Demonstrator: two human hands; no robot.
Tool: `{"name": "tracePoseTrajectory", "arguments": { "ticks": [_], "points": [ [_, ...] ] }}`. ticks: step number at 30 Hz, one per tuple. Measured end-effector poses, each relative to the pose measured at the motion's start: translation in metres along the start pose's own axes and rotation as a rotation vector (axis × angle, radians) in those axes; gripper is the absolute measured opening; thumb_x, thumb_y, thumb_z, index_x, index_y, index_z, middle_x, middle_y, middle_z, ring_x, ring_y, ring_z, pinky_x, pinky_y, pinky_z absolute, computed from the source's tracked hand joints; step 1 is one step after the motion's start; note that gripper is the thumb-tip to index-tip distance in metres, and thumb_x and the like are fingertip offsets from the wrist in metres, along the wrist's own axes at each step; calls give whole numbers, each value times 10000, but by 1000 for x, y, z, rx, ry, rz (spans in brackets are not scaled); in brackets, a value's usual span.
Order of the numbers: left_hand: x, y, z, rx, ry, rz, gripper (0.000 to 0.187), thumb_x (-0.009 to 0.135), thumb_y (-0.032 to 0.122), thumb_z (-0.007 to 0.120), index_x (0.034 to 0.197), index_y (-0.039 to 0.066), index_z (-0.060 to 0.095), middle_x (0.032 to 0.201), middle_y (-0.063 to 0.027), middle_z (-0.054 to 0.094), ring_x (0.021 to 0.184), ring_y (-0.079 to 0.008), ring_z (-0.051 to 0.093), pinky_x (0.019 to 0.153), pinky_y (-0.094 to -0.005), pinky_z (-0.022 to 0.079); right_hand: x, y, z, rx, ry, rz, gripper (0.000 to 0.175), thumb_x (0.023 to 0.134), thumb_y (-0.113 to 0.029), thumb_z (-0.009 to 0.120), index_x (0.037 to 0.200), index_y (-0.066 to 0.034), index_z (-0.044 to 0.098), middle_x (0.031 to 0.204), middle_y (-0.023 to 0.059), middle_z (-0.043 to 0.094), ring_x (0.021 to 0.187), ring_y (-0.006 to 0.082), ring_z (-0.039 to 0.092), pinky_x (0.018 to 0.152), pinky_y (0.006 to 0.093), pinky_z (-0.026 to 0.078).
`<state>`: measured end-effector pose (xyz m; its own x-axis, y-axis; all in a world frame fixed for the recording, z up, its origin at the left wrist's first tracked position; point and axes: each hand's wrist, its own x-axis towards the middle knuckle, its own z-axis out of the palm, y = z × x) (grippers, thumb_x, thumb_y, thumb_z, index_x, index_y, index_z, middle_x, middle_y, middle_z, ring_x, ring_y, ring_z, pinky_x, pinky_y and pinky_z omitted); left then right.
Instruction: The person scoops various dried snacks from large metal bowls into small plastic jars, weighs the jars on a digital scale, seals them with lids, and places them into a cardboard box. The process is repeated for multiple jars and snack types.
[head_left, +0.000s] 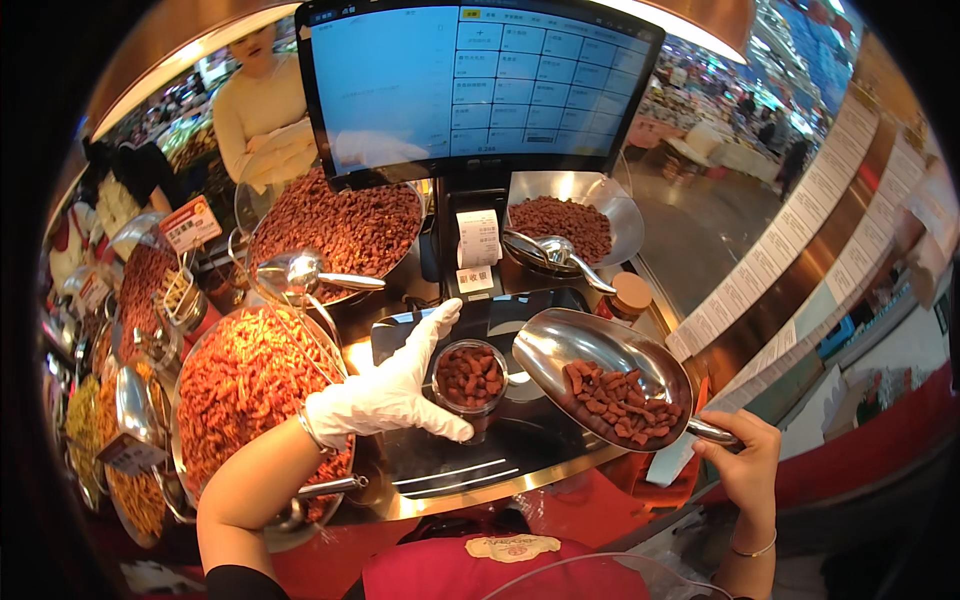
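Observation:
My left hand (397, 390), in a white glove, spreads its thumb and fingers at the left side of a clear plastic cup (470, 377) filled with reddish-brown dried meat pieces. The cup stands on the black glass top of a weighing scale (450, 461). Whether the glove touches the cup, I cannot tell. My bare right hand (739, 450) grips the handle of a large stainless steel scoop (600, 337). Similar meat pieces (626, 405) lie in the scoop, which is held level to the right of the cup, over the scale's right side.
A touchscreen monitor (480, 82) with a receipt printer (476, 236) stands behind the scale. Big bowls of red snacks (247, 375) and dark meat pieces (345, 225) are at left; a smaller metal bowl (626, 217) and a lidded jar (630, 292) are behind right. A person (259, 105) stands across the counter.

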<state>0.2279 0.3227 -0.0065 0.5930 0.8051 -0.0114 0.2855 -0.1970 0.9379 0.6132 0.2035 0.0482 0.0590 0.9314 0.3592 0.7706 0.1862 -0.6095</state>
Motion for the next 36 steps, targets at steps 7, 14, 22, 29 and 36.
{"name": "tracePoseTrajectory", "arguments": {
  "ticks": [7,14,22,29,36],
  "points": [
    [-8,29,22,-29,177,-34,1353,538,116,939,1538,88,28,1550,-202,171,1454,-291,163,1180,-391,175,50,45,-16,-2,-87,-212,335,627,-16,816,948,-13,723,669,91,591,586,179,579,546,289,433],
    [4,-4,76,-79,711,-3,1112,572,120,880,1491,83,256,1358,-198,477,1286,-264,457,1090,-352,370,77,48,-15,15,-172,-313,358,607,-22,821,951,-9,722,668,100,577,586,197,562,537,298,423],
    [37,-33,111,-67,1020,147,1255,452,245,979,1462,33,265,1355,-144,377,1213,-263,454,1058,-385,393,87,21,-11,49,-255,-280,346,608,-1,806,944,6,721,705,102,624,608,187,614,556,276,450],
    [30,-29,76,-317,637,221,1163,490,177,969,1441,49,312,1400,-114,422,1303,-236,421,1121,-369,326,101,-11,0,-137,-300,-358,318,615,-21,801,925,-7,730,685,107,633,599,191,625,560,276,464],
    [36,-25,67,-399,530,247,1041,490,134,964,1363,53,402,1262,-101,513,1153,-197,522,1021,-343,444,100,-14,-2,-144,-282,-336,329,610,-16,811,930,-9,733,681,101,627,597,179,626,565,264,465]
  ]
}}
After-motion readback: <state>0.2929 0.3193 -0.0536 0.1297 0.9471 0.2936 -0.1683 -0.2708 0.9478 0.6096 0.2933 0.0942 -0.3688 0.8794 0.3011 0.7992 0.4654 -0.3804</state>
